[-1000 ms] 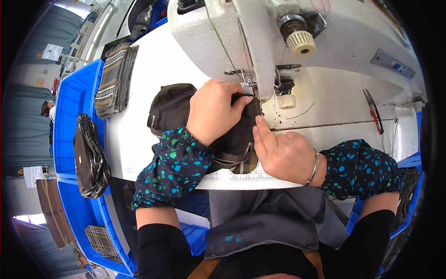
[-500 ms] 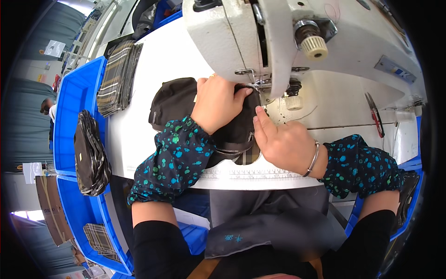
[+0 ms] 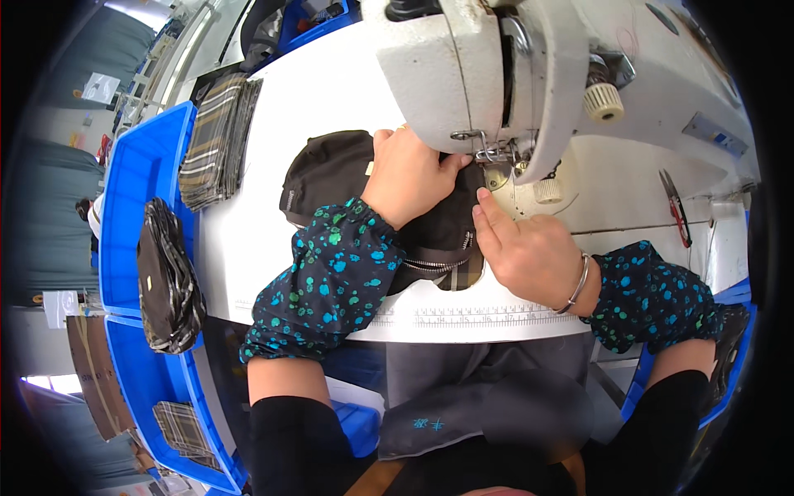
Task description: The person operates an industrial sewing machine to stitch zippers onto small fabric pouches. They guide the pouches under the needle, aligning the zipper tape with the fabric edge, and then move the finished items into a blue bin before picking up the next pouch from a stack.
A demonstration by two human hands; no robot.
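Observation:
A dark brown fabric pouch (image 3: 331, 169) with a curved metal zipper (image 3: 434, 264) lies on the white table, its right edge at the sewing machine's presser foot (image 3: 495, 155). My left hand (image 3: 409, 178) is closed on the pouch's upper part, the thumb pointing toward the foot; its other fingertips are partly hidden. Lower along that right edge, my right hand (image 3: 533, 252) has thumb and index close together at the fabric, with the remaining fingers curled. Plaid cloth (image 3: 465, 277) shows beneath the zipper. The needle's tip is too small to make out.
The white sewing machine (image 3: 438, 74) stands over the work. Red-handled scissors (image 3: 678, 215) lie to the right. Stacked plaid pieces (image 3: 219, 140) sit at the left, beside blue bins (image 3: 149, 157) with more dark pieces (image 3: 165, 277). A ruler strip (image 3: 488, 317) follows the table's front edge.
The whole view has shifted, so machine, pouch and hands appear farther right. Both hands keep nearly the same hold on the pouch, which stays at the presser foot.

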